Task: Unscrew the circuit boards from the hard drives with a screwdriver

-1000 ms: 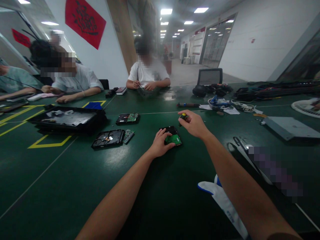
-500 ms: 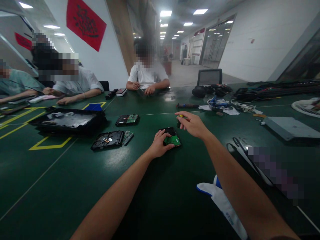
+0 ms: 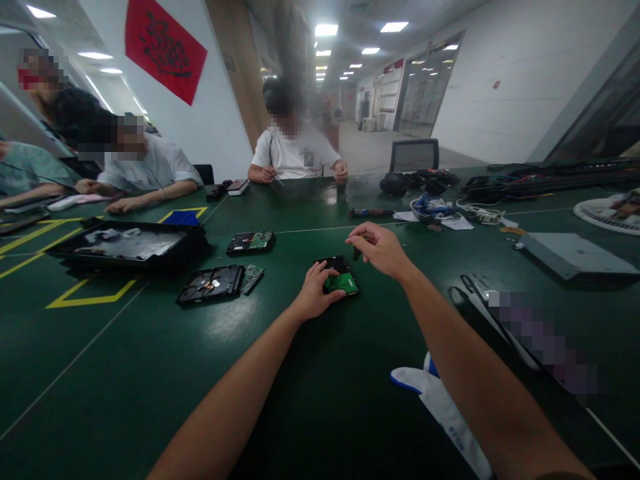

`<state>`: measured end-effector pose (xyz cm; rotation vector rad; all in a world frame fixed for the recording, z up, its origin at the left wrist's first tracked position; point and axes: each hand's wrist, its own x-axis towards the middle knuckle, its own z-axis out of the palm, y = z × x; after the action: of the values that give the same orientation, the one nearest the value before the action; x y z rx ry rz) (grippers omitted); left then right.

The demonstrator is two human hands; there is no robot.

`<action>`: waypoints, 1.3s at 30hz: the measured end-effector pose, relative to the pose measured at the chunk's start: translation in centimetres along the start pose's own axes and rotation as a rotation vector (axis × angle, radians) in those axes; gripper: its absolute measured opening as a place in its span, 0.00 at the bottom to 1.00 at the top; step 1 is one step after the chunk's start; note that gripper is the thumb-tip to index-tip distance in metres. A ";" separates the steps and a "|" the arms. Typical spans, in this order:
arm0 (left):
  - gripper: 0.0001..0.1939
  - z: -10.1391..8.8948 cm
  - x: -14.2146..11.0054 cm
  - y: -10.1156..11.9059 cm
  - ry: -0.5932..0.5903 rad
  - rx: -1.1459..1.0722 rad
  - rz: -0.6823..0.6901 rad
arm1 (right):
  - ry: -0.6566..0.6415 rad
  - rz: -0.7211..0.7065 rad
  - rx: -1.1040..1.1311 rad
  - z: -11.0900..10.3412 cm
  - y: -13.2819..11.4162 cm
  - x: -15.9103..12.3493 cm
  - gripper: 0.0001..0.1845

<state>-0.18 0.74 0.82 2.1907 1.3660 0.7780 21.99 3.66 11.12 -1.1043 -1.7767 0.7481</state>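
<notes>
A hard drive (image 3: 345, 283) with a green circuit board lies on the table in front of me. My left hand (image 3: 319, 288) steadies it, thumb along the near edge and fingers across its left part. Just above the drive's right side is my right hand (image 3: 373, 245), its fingers pinched around a small, dark screwdriver (image 3: 356, 253). The screwdriver's lower end is too small to make out. To the left lie an opened drive casing (image 3: 213, 285), a loose circuit board (image 3: 253, 277) and another hard drive (image 3: 251, 242).
A black tray (image 3: 130, 243) stands left. A white-and-blue glove (image 3: 445, 407) lies by my right forearm. A metal box (image 3: 575, 257) sits right, a dark-handled tool (image 3: 371, 213) farther back. A co-worker (image 3: 295, 153) sits opposite; others are at the left.
My right fingers have shifted over the screwdriver's yellow top, which no longer shows. My left hand stays on the drive. The co-worker opposite has moved one hand outward. The view shifts slightly.
</notes>
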 end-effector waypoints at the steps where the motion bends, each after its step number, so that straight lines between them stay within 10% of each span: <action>1: 0.26 0.0 0.0 0.0 -0.001 -0.001 0.000 | -0.024 0.001 0.015 0.0 -0.1 0.0 0.15; 39: 0.28 0.3 0.1 -0.6 0.004 -0.009 0.002 | 0.003 0.024 0.042 0.4 0.3 0.3 0.21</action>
<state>-0.32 1.08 0.26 2.1847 1.3597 0.7879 21.63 4.01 10.82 -1.0997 -1.7403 0.7947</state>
